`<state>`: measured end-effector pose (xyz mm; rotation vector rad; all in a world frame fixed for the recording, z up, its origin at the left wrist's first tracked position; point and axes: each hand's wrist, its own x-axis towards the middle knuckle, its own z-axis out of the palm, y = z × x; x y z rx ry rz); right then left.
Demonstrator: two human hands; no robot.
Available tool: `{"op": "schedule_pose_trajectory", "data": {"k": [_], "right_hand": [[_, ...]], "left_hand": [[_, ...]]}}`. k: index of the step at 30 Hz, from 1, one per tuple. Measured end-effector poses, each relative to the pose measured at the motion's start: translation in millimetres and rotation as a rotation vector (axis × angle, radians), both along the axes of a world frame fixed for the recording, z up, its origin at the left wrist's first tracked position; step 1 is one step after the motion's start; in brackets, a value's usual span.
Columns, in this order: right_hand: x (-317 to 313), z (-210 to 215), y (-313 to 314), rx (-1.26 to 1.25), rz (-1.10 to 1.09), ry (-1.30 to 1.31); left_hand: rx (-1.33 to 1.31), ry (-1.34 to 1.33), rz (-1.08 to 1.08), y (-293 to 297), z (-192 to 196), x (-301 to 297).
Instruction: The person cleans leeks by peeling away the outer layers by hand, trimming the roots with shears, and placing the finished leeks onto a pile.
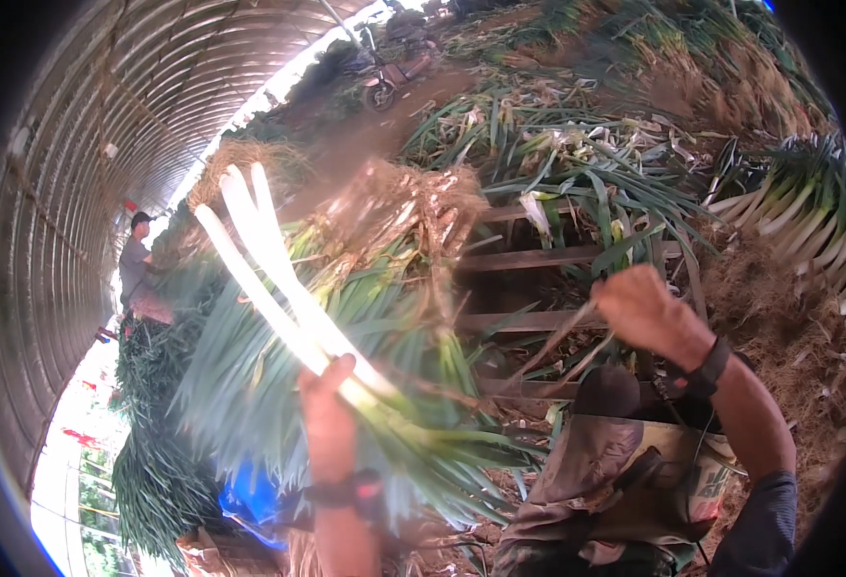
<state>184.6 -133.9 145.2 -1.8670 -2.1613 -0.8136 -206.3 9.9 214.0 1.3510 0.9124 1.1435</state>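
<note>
My left hand (327, 409) is closed around a few large green onions (269, 260). Their bare white stalks slant up and to the left, while the green leaves spread down to the right. Out to the right, my right hand (642, 306) is in a fist, slightly blurred. A thin brownish strip of leaf (562, 332) trails from its fingers down toward the left. Behind the held stalks lies a big heap of unpeeled green onions (250, 356), their brown roots (394, 207) pointing away from me.
A wooden slatted rack (529, 258) stands ahead, with stripped leaves (596, 183) over it. At right are peeled green onions (798, 212) and a pile of root trimmings (779, 308). A blue plastic bag (252, 500) lies lower left. Another person (137, 269) stands far left; a scooter (394, 82) is farther back.
</note>
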Motion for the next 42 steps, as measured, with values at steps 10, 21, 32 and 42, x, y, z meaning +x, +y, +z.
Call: {"op": "schedule_pose_trajectory", "data": {"k": [10,21,32,42], "right_hand": [[41.3,45.1,6.8,-0.203,0.020,0.255],[-64.9,85.0,0.6,0.214,0.195,-0.466],[-35.9,80.6,8.3,0.218,0.489,-0.272],[128.9,175.5,-90.7,0.208,-0.169,-0.411]], "left_hand": [[0.016,0.097,0.007,15.9,3.9,-8.3],[-0.055,0.327,-0.464,-9.5,-25.2,85.7],[0.305,0.682,-0.839,-64.5,-45.0,123.6],[0.514,0.876,-0.479,-26.3,-68.0,65.0]]}}
